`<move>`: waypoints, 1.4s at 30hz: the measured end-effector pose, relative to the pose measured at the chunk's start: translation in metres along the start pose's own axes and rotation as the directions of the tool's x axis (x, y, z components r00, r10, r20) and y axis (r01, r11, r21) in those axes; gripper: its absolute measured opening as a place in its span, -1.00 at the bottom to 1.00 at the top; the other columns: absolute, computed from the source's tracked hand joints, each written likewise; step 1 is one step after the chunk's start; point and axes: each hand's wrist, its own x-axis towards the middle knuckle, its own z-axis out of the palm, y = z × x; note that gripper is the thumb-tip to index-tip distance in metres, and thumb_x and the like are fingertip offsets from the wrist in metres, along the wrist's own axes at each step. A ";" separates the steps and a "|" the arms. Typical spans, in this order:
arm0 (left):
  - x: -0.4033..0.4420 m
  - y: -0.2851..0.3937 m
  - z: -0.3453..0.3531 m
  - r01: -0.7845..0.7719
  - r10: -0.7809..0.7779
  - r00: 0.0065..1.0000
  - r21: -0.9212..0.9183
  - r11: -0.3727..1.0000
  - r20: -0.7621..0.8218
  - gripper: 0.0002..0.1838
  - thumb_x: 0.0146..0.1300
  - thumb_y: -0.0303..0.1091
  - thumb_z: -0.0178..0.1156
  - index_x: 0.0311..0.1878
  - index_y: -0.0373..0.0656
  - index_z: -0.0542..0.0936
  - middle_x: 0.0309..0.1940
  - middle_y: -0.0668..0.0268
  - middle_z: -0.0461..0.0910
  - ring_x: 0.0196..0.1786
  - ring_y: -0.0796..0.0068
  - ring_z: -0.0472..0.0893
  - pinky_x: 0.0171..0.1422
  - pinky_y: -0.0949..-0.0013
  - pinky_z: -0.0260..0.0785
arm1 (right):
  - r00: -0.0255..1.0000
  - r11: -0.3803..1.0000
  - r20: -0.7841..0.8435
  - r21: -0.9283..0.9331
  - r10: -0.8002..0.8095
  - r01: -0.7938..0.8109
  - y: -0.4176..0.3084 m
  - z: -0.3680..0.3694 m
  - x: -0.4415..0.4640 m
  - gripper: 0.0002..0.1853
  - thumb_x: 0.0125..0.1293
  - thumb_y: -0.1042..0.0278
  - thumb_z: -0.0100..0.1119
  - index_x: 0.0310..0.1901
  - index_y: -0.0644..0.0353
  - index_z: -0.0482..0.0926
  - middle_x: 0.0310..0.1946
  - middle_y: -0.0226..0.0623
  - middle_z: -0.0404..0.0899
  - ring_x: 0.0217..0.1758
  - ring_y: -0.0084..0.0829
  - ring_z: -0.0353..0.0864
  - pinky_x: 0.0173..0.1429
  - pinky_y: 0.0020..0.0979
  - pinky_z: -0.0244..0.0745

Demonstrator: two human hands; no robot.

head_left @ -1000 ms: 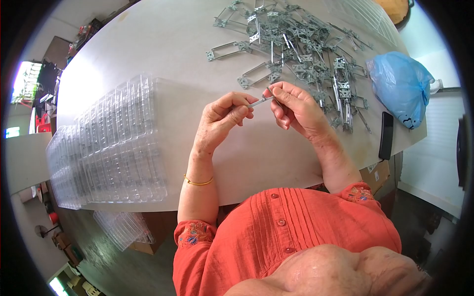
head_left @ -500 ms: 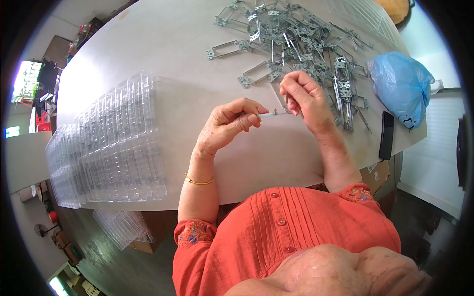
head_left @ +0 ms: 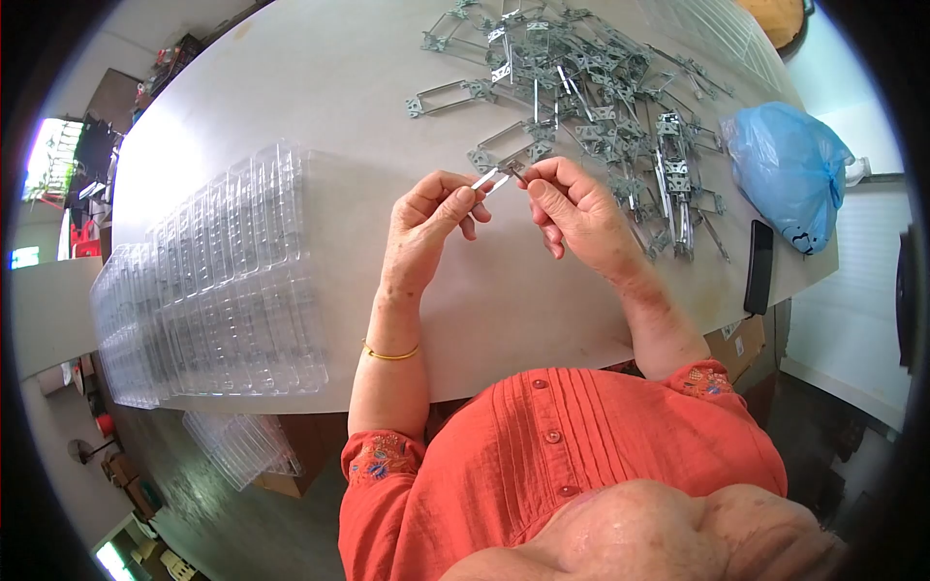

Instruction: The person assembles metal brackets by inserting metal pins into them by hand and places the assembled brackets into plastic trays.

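Observation:
Between my fingertips is a small metal bracket frame (head_left: 502, 178) with thin, shiny bars, raised above the table. My left hand (head_left: 422, 225) pinches the bars at its left end, thumb against forefinger. On the opposite end, my right hand (head_left: 579, 215) is closed, with thumb and forefinger together and the other fingers curled. The fingers hide part of the frame. Just beyond my hands lies a tangled pile of similar metal bracket frames (head_left: 591, 73). One loose frame (head_left: 509, 143) lies directly behind the held piece.
Stacked clear plastic trays (head_left: 228, 281) stand on the left of the white table (head_left: 358, 97). To the right are a tied blue plastic bag (head_left: 790, 165) and a black phone (head_left: 759, 266). More clear trays (head_left: 712, 39) lie at the far right. A cardboard box (head_left: 738, 341) sits below the edge.
Both hands have come closer together, and the metal frame has tilted up. My right hand has moved left and slightly down; my left hand has shifted left and a little up.

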 end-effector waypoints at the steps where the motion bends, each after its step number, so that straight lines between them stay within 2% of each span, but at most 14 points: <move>1: 0.000 0.000 0.000 0.000 0.000 1.000 0.002 1.000 -0.001 -0.78 0.55 -0.31 0.22 -0.09 -0.30 0.67 -0.03 0.14 0.75 -0.19 0.49 0.68 -0.20 0.45 0.48 | 1.000 1.000 -0.003 0.004 -0.010 0.010 0.001 0.000 0.000 -0.77 0.66 0.20 0.08 0.07 0.20 0.54 -0.40 -0.48 0.51 -0.60 -0.74 0.41 -0.55 -0.60 0.38; 6: -0.001 -0.002 0.000 -0.022 0.022 1.000 0.027 0.999 0.017 -0.81 0.53 -0.35 0.23 -0.06 -0.31 0.70 -0.04 0.18 0.74 -0.17 0.51 0.67 -0.17 0.45 0.50 | 0.999 1.000 -0.022 -0.012 -0.029 0.029 0.003 0.001 0.002 -0.78 0.66 0.24 0.07 0.03 0.25 0.52 -0.40 -0.44 0.54 -0.60 -0.70 0.45 -0.54 -0.58 0.46; 9: -0.002 -0.001 0.003 0.001 -0.004 0.999 0.069 0.998 0.043 -0.87 0.49 -0.42 0.27 -0.04 -0.27 0.70 -0.10 0.30 0.69 -0.14 0.56 0.66 -0.14 0.47 0.51 | 1.000 1.000 -0.028 -0.026 -0.009 0.009 0.003 0.002 0.001 -0.78 0.66 0.23 0.07 0.00 0.23 0.52 -0.41 -0.43 0.55 -0.59 -0.70 0.46 -0.56 -0.57 0.43; 12: -0.002 -0.004 0.006 -0.028 0.023 0.999 0.212 0.977 0.026 -0.90 0.46 -0.46 0.27 -0.07 -0.22 0.71 -0.02 0.34 0.69 -0.10 0.57 0.65 -0.11 0.48 0.51 | 0.995 0.995 -0.030 -0.035 0.091 -0.092 -0.002 0.004 -0.001 -0.78 0.64 0.22 0.09 -0.02 0.22 0.53 -0.43 -0.44 0.54 -0.58 -0.70 0.46 -0.56 -0.56 0.40; 13: -0.002 -0.003 0.006 -0.019 0.011 0.999 0.234 0.972 0.037 -0.92 0.46 -0.51 0.24 -0.10 -0.27 0.69 0.11 0.24 0.67 -0.06 0.55 0.65 -0.06 0.46 0.52 | 0.994 0.995 -0.056 -0.030 0.095 -0.097 -0.004 0.006 -0.002 -0.79 0.63 0.22 0.09 -0.02 0.21 0.53 -0.43 -0.44 0.54 -0.58 -0.70 0.46 -0.56 -0.56 0.39; 16: -0.001 -0.003 0.004 -0.062 0.051 0.998 0.306 0.950 0.045 -0.93 0.45 -0.49 0.26 -0.12 -0.25 0.70 0.12 0.27 0.68 -0.04 0.57 0.64 -0.02 0.45 0.53 | 0.992 0.994 -0.066 -0.005 0.105 -0.106 -0.007 0.008 -0.001 -0.82 0.59 0.26 0.12 -0.03 0.19 0.53 -0.44 -0.45 0.53 -0.57 -0.70 0.44 -0.56 -0.57 0.37; 23: -0.002 -0.003 0.001 -0.128 0.110 0.991 0.298 0.946 0.077 -0.91 0.42 -0.44 0.33 -0.14 -0.26 0.71 0.03 0.28 0.69 -0.09 0.59 0.65 0.00 0.45 0.54 | 0.998 0.999 -0.044 0.021 0.047 -0.046 0.001 0.007 0.001 -0.89 0.58 0.33 0.10 -0.01 0.15 0.50 -0.47 -0.49 0.48 -0.61 -0.71 0.34 -0.58 -0.58 0.33; 26: -0.001 -0.003 0.000 -0.103 0.098 0.995 0.283 0.954 0.032 -0.90 0.42 -0.43 0.32 -0.12 -0.24 0.71 -0.06 0.32 0.71 -0.17 0.60 0.65 -0.03 0.44 0.54 | 0.999 0.997 0.046 0.069 0.019 -0.022 -0.003 0.006 0.000 -0.91 0.58 0.34 0.08 -0.02 0.14 0.50 -0.48 -0.49 0.48 -0.62 -0.73 0.31 -0.59 -0.58 0.30; 30: 0.000 -0.005 -0.001 -0.095 0.104 0.994 0.262 0.960 -0.021 -0.89 0.43 -0.41 0.30 -0.11 -0.23 0.72 -0.14 0.35 0.71 -0.20 0.61 0.65 -0.07 0.44 0.52 | 0.998 0.999 0.064 -0.032 0.010 -0.008 0.001 -0.003 0.003 -0.93 0.57 0.36 0.10 -0.05 0.13 0.51 -0.49 -0.51 0.46 -0.62 -0.73 0.29 -0.55 -0.60 0.27; 34: -0.001 -0.006 0.002 -0.146 0.174 0.984 0.357 0.923 -0.047 -0.88 0.42 -0.40 0.31 -0.10 -0.23 0.72 -0.16 0.34 0.70 -0.21 0.61 0.64 -0.08 0.45 0.50 | 0.988 0.974 -0.092 -0.200 -0.123 0.103 0.010 -0.004 0.007 -0.90 0.59 0.35 0.06 -0.01 0.12 0.53 -0.37 -0.49 0.54 -0.51 -0.72 0.41 -0.50 -0.61 0.29; 35: -0.001 -0.007 0.003 -0.157 0.184 0.982 0.373 0.914 -0.037 -0.89 0.42 -0.40 0.32 -0.10 -0.23 0.72 -0.17 0.34 0.70 -0.20 0.60 0.63 -0.07 0.44 0.50 | 0.982 0.964 -0.093 -0.224 -0.165 0.141 0.013 -0.010 0.008 -0.87 0.61 0.33 0.04 0.04 0.14 0.54 -0.16 -0.40 0.65 -0.34 -0.66 0.57 -0.36 -0.58 0.45; 38: -0.001 -0.010 0.006 -0.179 0.197 0.980 0.420 0.889 0.001 -0.90 0.41 -0.40 0.32 -0.11 -0.20 0.72 -0.19 0.34 0.67 -0.18 0.57 0.62 -0.06 0.40 0.49 | 0.943 0.959 -0.188 -0.116 -0.275 0.257 0.002 0.008 0.004 -0.84 0.62 0.34 0.05 0.09 0.18 0.54 0.09 -0.27 0.66 -0.17 -0.58 0.67 -0.18 -0.52 0.59; 39: -0.002 -0.011 0.008 -0.178 0.191 0.981 0.435 0.882 0.015 -0.90 0.40 -0.40 0.33 -0.11 -0.19 0.72 -0.20 0.34 0.66 -0.17 0.56 0.62 -0.05 0.39 0.48 | 0.950 0.961 -0.150 -0.050 -0.276 0.271 0.003 0.004 0.005 -0.83 0.64 0.35 0.02 0.11 0.19 0.52 0.16 -0.21 0.65 -0.06 -0.52 0.70 -0.08 -0.46 0.67; 42: -0.004 -0.012 0.013 -0.181 0.185 0.982 0.470 0.864 0.038 -0.89 0.39 -0.35 0.35 -0.11 -0.15 0.72 -0.22 0.33 0.62 -0.15 0.52 0.60 -0.04 0.35 0.47 | 0.962 0.965 -0.085 -0.004 -0.261 0.261 0.006 0.001 0.006 -0.82 0.66 0.35 0.00 0.12 0.20 0.50 0.12 -0.22 0.66 -0.06 -0.53 0.69 -0.06 -0.45 0.68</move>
